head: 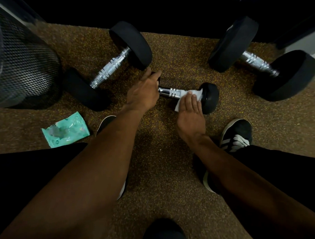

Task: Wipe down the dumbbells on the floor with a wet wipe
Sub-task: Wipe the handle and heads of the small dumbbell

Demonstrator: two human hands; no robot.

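A small dumbbell (210,98) with black ends and a chrome handle lies on the floor in the middle. My left hand (144,90) covers and grips its left end. My right hand (190,111) presses a white wet wipe (195,94) around the handle near the right end. A large dumbbell (112,64) lies at the left, tilted diagonally. Another large dumbbell (258,60) lies at the back right.
A green pack of wipes (65,130) lies on the speckled brown floor (169,155) at the left. A black mesh bin (24,68) stands at the far left. My two black shoes (236,134) flank the arms. A dark wall runs along the back.
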